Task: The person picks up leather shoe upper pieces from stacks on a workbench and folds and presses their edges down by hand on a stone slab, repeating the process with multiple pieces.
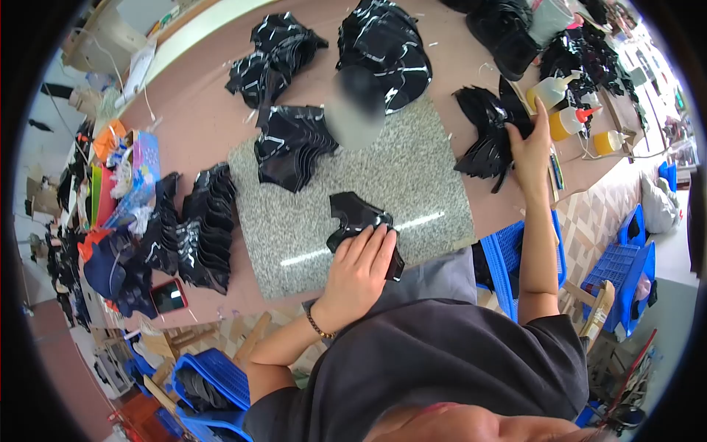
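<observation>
On the grey speckled slab, my left hand lies with its fingers extended over a black glossy cut piece. My right hand is stretched out to the right, thumb and fingers apart, at the edge of a fanned stack of black pieces. Whether its fingertips touch a piece is hard to tell. Another layered stack of black pieces rests on the slab's upper left part.
Glue bottles stand at the right table edge. More black stacks lie at the back, others at left beside a phone. Blue baskets stand below the table.
</observation>
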Motion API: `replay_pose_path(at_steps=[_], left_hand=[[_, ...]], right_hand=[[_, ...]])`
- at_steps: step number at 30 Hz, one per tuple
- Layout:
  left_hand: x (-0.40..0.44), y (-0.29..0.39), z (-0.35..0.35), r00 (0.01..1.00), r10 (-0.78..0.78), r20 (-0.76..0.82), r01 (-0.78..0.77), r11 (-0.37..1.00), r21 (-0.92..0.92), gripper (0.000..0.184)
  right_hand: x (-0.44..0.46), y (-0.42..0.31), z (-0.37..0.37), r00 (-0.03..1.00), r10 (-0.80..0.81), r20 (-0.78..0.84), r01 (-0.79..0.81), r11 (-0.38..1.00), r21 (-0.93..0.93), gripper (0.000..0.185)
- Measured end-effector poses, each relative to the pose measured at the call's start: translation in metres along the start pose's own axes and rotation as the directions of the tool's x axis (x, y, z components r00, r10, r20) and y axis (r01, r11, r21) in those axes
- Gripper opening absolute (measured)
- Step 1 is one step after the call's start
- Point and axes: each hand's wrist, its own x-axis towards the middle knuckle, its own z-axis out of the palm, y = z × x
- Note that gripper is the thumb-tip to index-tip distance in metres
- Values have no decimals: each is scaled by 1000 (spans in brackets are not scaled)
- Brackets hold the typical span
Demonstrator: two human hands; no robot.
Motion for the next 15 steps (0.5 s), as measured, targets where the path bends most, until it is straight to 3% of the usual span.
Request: replay_pose_path(at_steps=[1,3,4,5,7,8,11,13,14,15], left_hand=[[1,-2,-2,1000,-9,23,10,1000,-29,68],[-2,-11,-1,999,14,30,-13,999,-37,78],[-3,-14,0,1000,13,28,-12,999,-52,78],[-3,-16,0,1000,17,24,-15,998,-64,78],[-6,-16,-2,997,9,80,-6,999,-45,78],[-5,-14,-7,994,3,108,2,999,-54,78],[-2,-19,-9,989,3,149,10,996,-87,94],[2,-19,-15,988,-13,157,37,987,-156,100],[5,-19,-20,985,-17,169,45,986,-163,101],[9,-15,-29,988,-33,151,59,983,-175,90]], right_hand=[[5,1,-6,992,75,103,-78,997,25,53],[14,28,-11,980,-110,166,95,991,95,40],[15,28,-16,986,-94,136,71,983,167,26],[14,34,-17,981,-27,192,-61,898,435,25],[10,5,-28,994,-29,105,-46,760,648,26],[7,5,-35,976,39,215,-183,689,701,31],[-7,-22,-27,914,-48,402,-337,461,821,35],[-27,-19,-5,740,-20,672,-619,371,692,39],[-36,-36,5,730,-53,681,-623,358,696,37],[-44,-58,17,719,-88,689,-627,345,698,36]])
